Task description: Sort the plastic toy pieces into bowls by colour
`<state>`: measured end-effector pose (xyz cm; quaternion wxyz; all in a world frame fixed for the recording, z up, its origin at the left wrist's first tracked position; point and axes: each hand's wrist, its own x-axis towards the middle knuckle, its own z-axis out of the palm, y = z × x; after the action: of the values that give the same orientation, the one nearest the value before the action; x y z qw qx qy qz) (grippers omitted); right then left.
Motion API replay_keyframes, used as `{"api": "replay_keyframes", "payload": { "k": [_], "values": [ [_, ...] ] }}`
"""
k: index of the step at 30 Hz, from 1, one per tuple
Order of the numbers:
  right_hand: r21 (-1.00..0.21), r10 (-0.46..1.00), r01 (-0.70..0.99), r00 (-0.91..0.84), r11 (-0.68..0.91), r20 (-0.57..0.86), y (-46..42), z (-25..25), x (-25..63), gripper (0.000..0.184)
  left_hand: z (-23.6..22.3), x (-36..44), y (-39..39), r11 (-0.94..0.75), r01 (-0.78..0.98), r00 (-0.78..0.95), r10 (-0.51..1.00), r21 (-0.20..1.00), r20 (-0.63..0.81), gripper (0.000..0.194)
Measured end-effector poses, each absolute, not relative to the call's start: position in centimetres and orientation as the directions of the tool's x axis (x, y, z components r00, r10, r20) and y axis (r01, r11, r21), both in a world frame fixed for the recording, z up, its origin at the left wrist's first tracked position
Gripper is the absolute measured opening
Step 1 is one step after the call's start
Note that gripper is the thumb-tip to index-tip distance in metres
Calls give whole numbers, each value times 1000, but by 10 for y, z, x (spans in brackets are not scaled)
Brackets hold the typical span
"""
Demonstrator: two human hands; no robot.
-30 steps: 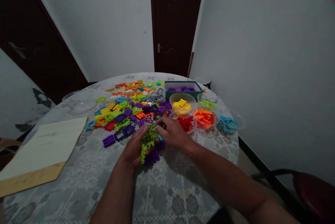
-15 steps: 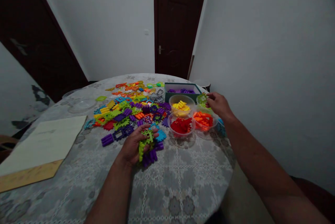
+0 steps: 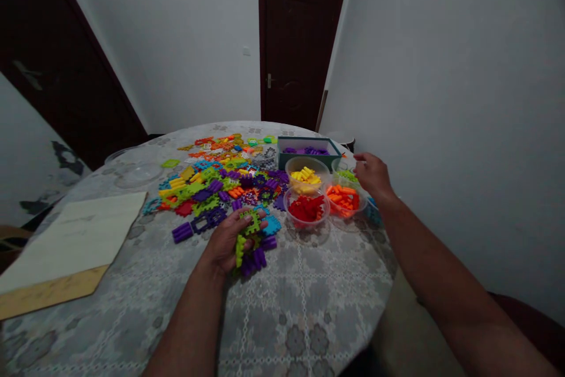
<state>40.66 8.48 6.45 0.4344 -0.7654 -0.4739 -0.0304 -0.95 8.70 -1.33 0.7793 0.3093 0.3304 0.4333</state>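
My left hand (image 3: pixel 227 242) is closed around light-green toothed building pieces (image 3: pixel 251 222), held just above the table. Purple ribbed pieces (image 3: pixel 253 263) show beneath that hand, and a blue toothed piece (image 3: pixel 270 224) lies beside its fingertips. Over at the right, my right hand (image 3: pixel 371 177) hovers at the rim of a clear bowl holding light-green pieces (image 3: pixel 348 175). Its fingers are apart with nothing visible in them. Close by are a bowl of orange pieces (image 3: pixel 342 199), a bowl of red pieces (image 3: pixel 306 209) and a bowl of yellow pieces (image 3: pixel 305 177).
A mixed heap of colourful pieces (image 3: pixel 212 184) spreads over the round table's middle and back. Behind the bowls stands a dark-green box (image 3: pixel 285 161) with purple pieces inside. A paper sheet on a board (image 3: pixel 75 236) lies at left, near a clear lid (image 3: pixel 139 174).
The light-green piece in my right hand has been let go into the bowl, and that hand has drawn slightly right. My left hand keeps its hold, nearly still.
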Motion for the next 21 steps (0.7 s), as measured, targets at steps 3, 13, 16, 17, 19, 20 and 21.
{"api": "replay_keyframes", "payload": {
  "k": [3,13,16,17,19,20,21],
  "values": [
    [-642,756,766,436,-27,488,65,68,360,35,-15,-9,86,432,-475,401,882,767,-248,36],
    [-473,777,644,-332,601,534,18,43,201,36,-16,-9,83,408,-515,423,886,753,-191,25],
    [-447,779,648,-419,617,467,20,31,176,39,-18,-9,83,378,-514,402,899,770,-173,25],
    [-433,783,661,-434,612,445,21,29,171,38,-19,-9,83,371,-513,401,901,774,-166,25],
    [-403,788,685,-454,607,417,24,26,164,32,-19,-9,83,373,-513,423,894,774,-150,25],
    [-393,789,692,-459,606,408,25,26,162,29,-19,-10,83,376,-514,435,889,771,-143,25],
    [-389,791,697,-458,603,406,27,26,161,26,-19,-10,83,382,-515,446,884,767,-141,25]
  ]
}}
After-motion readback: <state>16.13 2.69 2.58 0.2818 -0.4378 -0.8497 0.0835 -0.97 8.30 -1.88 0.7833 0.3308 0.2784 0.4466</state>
